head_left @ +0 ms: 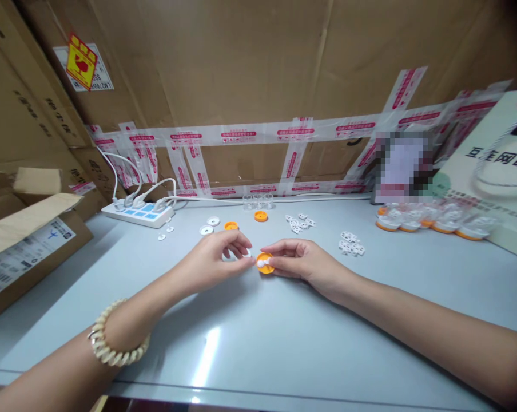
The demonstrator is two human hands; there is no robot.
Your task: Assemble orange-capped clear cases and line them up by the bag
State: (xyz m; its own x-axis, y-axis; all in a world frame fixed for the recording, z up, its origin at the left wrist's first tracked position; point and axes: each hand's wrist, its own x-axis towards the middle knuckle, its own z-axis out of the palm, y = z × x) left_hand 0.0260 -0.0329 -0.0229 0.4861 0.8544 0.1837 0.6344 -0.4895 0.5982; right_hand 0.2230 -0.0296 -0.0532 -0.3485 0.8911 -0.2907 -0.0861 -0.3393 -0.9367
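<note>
My right hand (303, 260) pinches a shallow orange round cap (266, 270) between thumb and fingers, just above the table. Inside the cap sits a small white plastic part (262, 263), partly covered by the right thumb. Close by on the left is my left hand (228, 254), its fingers curled and its thumb apart from them. The left thumb's tip reaches the cap's left edge. Between those fingers shows a bit of a white piece (246, 253); whether it is held or lies behind them, I cannot tell.
Beyond my hands lie white rings (207, 230), orange caps (261, 216) and clear cups (258, 201). White cut-out parts (300, 223) lie in two groups. Finished-looking orange-based pieces (445, 223) stand right, beside a paper bag (490, 171). A power strip (140, 213) and open carton (31, 246) are left.
</note>
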